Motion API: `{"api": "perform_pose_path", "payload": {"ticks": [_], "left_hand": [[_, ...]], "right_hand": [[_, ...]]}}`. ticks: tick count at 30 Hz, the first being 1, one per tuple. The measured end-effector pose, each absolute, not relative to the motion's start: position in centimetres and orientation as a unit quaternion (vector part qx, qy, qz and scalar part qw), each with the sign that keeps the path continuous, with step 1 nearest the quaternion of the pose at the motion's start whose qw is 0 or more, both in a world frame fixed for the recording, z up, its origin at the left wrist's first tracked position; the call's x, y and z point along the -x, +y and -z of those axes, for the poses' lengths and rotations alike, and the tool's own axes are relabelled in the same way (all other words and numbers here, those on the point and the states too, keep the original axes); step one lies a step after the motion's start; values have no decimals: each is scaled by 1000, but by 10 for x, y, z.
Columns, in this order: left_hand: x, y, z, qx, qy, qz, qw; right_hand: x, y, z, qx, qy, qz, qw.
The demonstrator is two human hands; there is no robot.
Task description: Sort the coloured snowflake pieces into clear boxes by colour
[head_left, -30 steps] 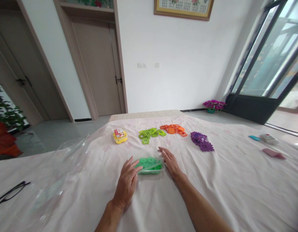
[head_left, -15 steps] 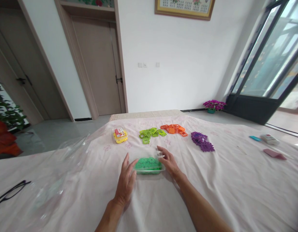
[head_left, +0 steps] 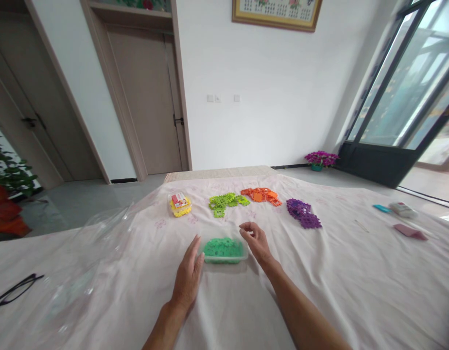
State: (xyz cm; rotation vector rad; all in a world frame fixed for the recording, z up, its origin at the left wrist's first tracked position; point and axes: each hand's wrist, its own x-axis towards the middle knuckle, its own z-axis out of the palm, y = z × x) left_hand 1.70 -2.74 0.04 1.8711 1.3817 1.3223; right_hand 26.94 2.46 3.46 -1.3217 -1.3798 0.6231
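Note:
A clear plastic container (head_left: 226, 260) with green flower-shaped plastic pieces (head_left: 220, 247) in it rests on the cloth in front of me. Along its left side lies my left hand (head_left: 188, 277), open, fingers stretched and the thumb by the front left corner. My right hand (head_left: 256, 244) is at the right rear corner, its fingers curled in against the rim. Farther back are a pile of lime-green pieces (head_left: 224, 201), orange pieces (head_left: 261, 195) and purple pieces (head_left: 302, 214). A labelled clear box (head_left: 179, 204) of yellow pieces stands behind on the left.
A pale patterned cloth (head_left: 137, 291) covers the table. Clear plastic wrap (head_left: 82, 272) and black glasses (head_left: 18, 289) lie on the left. To the right are a pink item (head_left: 410, 231), a blue item (head_left: 382, 208) and a white packet (head_left: 403, 210).
My right hand's fingers have curled in at the container's corner. My left hand has straightened along the side, and its thumb has shifted slightly. The green pieces show more plainly.

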Motion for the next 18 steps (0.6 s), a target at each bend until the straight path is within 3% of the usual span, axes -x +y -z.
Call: {"api": "perform_pose_path", "payload": {"ticks": [9,18], "left_hand": [[-22,-30,-9,-606,522,-531,282],[-22,-31,-23,-514,618,-475,358]], "right_hand": [[-267,30,-29,596,-587,-246,490],[-262,33,-25,560,-408,-507,513]]}}
